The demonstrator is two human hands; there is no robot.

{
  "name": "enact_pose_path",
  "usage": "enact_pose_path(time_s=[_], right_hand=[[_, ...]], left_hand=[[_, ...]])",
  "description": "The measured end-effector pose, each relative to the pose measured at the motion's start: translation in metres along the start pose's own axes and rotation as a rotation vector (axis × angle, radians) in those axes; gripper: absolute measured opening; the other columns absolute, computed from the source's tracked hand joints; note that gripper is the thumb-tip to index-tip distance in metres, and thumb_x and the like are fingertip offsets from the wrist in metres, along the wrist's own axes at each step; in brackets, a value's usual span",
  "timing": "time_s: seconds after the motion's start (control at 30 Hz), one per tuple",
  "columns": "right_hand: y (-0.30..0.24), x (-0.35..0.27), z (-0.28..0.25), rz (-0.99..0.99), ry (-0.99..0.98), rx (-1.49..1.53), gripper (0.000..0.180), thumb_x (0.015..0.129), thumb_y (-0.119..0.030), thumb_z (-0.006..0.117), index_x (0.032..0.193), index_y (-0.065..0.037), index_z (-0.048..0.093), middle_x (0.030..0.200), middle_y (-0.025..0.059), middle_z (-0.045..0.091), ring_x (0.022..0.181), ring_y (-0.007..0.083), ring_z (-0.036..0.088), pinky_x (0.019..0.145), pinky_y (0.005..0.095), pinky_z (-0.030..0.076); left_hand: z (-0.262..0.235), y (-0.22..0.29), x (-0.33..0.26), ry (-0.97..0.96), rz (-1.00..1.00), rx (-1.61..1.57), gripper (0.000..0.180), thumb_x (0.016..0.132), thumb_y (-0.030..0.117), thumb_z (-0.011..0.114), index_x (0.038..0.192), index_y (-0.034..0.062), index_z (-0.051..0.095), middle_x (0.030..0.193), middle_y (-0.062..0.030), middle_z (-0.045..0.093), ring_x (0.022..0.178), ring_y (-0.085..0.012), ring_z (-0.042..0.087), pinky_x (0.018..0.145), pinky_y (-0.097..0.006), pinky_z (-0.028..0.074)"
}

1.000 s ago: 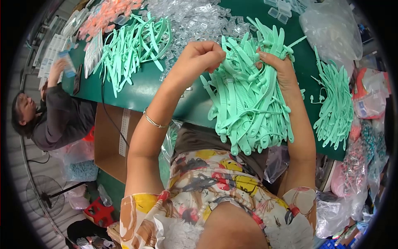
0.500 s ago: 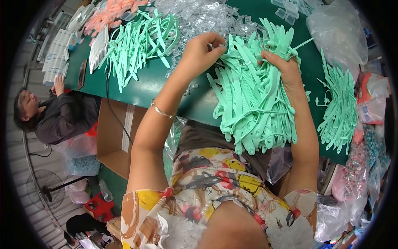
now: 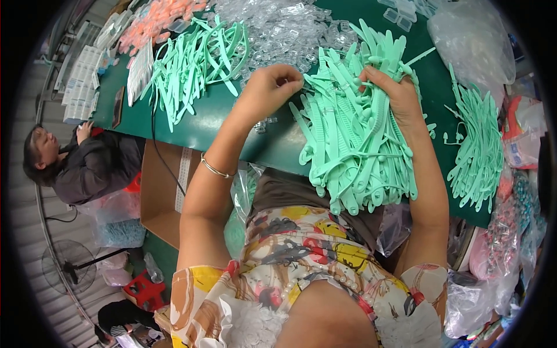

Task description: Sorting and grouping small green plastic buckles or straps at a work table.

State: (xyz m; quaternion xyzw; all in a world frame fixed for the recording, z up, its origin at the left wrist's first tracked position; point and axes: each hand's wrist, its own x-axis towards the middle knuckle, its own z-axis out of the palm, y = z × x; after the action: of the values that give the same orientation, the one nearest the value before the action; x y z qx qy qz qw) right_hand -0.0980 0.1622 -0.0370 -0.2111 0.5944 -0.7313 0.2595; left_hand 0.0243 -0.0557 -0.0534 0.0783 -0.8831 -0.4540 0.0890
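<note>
A thick heap of mint-green plastic straps point(image 3: 357, 151), ribbed along part of their length and with rounded ends, lies at the table's near edge in front of me. My right hand point(image 3: 399, 95) is closed on mint-green straps at the heap's upper right, thumb across them; how many it holds is hidden. Just off the heap's upper left, my left hand point(image 3: 268, 93) has thumb and fingers pinched together. What sits in that pinch, if anything, is too small to make out. Behind the left hand spreads a pile of small clear plastic pieces point(image 3: 284, 35).
More mint-green straps lie in a left pile point(image 3: 194, 66) and a right pile point(image 3: 477, 148) on the green table point(image 3: 214, 127). Orange pieces point(image 3: 159, 23) and a clear plastic bag point(image 3: 473, 40) are farther back. A co-worker point(image 3: 87, 156) stands left, by an open cardboard box point(image 3: 159, 197).
My left hand has drawn back a little to the left and toward me, its fingers still pinched. My right hand has barely moved on the straps. The co-worker's hand has shifted slightly.
</note>
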Motion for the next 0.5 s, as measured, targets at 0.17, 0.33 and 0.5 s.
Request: enact_pose_path(time_s=[0.17,0.33,0.5], right_hand=[[0.0,-0.003,0.004,0.031,0.01,0.017,0.023,0.078,-0.016,0.067,0.094,-0.001,0.06,0.08,0.0053,0.062,0.066,0.0124,0.059,0.057,0.0245,0.048],[-0.001,-0.003,0.003,0.046,-0.024,0.009,0.025,0.075,-0.019,0.069,0.091,-0.001,0.061,0.079,0.005,0.06,0.066,0.0118,0.056,0.063,0.0244,0.044],[-0.004,-0.002,0.001,0.008,-0.061,-0.033,0.027,0.075,-0.02,0.069,0.091,-0.001,0.061,0.079,0.0047,0.06,0.067,0.0114,0.055,0.062,0.0243,0.044]], left_hand=[[0.011,0.023,0.014,-0.11,-0.192,-0.92,0.022,0.086,0.009,0.058,0.105,-0.0029,0.058,0.088,-0.0059,0.062,0.07,-0.009,0.054,0.059,-0.02,0.043],[0.024,0.038,0.032,-0.158,-0.216,-1.126,0.026,0.087,0.011,0.057,0.108,-0.0035,0.056,0.089,-0.007,0.062,0.071,-0.0101,0.057,0.062,-0.021,0.047],[0.027,0.045,0.039,-0.187,-0.233,-1.179,0.024,0.086,0.009,0.059,0.106,-0.0037,0.058,0.088,-0.0081,0.061,0.069,-0.0105,0.055,0.059,-0.02,0.045]])
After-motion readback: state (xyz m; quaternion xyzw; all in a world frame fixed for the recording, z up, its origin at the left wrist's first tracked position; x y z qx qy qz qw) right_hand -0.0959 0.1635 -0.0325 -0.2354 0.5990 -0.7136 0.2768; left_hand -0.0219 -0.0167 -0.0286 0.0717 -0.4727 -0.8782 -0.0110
